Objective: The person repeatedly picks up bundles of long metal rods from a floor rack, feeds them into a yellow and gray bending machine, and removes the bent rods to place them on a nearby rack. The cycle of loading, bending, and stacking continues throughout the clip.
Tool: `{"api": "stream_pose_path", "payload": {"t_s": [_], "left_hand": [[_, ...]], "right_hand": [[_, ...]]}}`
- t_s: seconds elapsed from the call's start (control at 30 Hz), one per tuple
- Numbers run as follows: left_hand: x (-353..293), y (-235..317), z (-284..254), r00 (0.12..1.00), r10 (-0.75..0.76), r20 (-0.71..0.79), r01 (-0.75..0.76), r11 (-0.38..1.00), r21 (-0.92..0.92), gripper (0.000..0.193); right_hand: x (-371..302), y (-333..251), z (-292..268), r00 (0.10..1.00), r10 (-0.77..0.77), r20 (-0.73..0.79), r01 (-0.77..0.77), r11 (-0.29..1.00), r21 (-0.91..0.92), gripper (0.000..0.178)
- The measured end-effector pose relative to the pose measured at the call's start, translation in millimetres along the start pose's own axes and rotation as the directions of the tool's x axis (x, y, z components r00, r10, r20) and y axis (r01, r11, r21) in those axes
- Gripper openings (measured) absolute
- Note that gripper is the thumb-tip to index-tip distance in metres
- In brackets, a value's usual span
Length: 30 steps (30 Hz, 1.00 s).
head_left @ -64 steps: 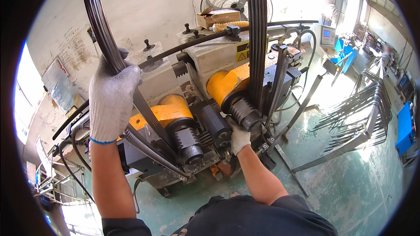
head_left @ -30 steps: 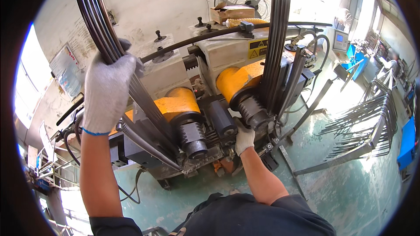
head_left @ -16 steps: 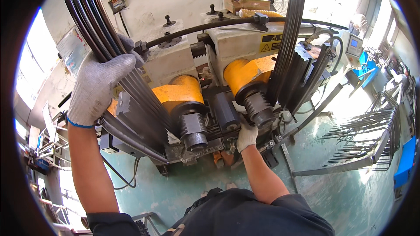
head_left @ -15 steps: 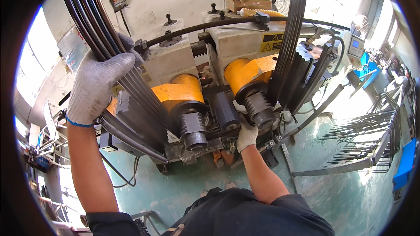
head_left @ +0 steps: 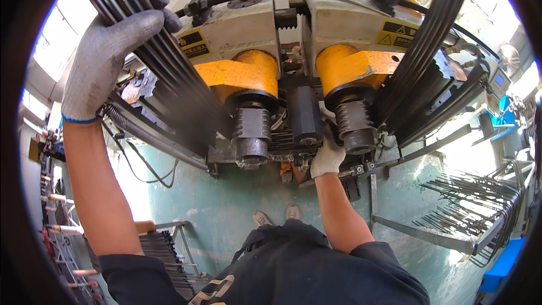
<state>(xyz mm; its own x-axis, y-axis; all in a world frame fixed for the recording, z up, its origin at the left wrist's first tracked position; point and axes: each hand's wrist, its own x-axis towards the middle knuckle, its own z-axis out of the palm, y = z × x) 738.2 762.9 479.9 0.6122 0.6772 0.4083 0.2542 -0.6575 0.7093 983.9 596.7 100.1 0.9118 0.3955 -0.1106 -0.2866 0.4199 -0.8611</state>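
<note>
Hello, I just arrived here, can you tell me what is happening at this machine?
A person in grey knit gloves stands at a bending machine with two grooved rollers under orange guards. The left hand grips a bundle of dark curved metal strips on the raised left side. The right hand is low between the rollers, beside the right roller. The strips rise again on the right.

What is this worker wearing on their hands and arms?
Both hands wear knitted work gloves of pale grey-white fabric. The left hand glove has a thin blue band at its cuff; the right hand glove looks plain. Both forearms are bare, and short dark sleeves begin near the shoulders.
</note>
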Motion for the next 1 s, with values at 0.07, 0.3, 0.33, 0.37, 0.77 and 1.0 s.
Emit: {"api": "stream_pose_path", "payload": {"t_s": [0.07,0.3,0.33,0.37,0.77,1.0], "left_hand": [[-2.6,3.9,-0.3,1.0,0.03,0.009,-0.031,0.998,0.062,0.042],[2.4,0.9,2.8,0.997,0.064,0.032,-0.067,0.994,0.085,0.042],[3.5,0.6,1.6,0.996,0.071,0.053,-0.075,0.993,0.092,0.041],[6.4,-2.5,-0.2,0.992,0.107,0.064,-0.116,0.983,0.144,0.04],[-166.9,61.0,-4.4,0.907,0.282,-0.313,-0.253,0.959,0.129,0.015],[-444.4,98.4,-33.7,0.682,0.013,-0.731,-0.279,0.929,-0.244,0.025]], "right_hand": [[-2.4,-1.6,0.7,1.0,-0.007,0.012,0.007,1.0,-0.026,0.032],[13.0,15.8,-10.9,0.999,0.013,0.03,-0.014,1.0,0.02,0.029],[12.8,15.5,-11.0,1.0,0.02,0.022,-0.02,1.0,0.004,0.03],[14.4,17.4,-11.5,1.0,0.022,0.022,-0.022,0.999,0.028,0.031],[-43.7,-9.4,-79.1,0.979,0.174,0.102,-0.182,0.981,0.073,0.057],[-119.2,22.5,-87.9,0.795,0.001,0.606,-0.008,1.0,0.008,0.051]]}}
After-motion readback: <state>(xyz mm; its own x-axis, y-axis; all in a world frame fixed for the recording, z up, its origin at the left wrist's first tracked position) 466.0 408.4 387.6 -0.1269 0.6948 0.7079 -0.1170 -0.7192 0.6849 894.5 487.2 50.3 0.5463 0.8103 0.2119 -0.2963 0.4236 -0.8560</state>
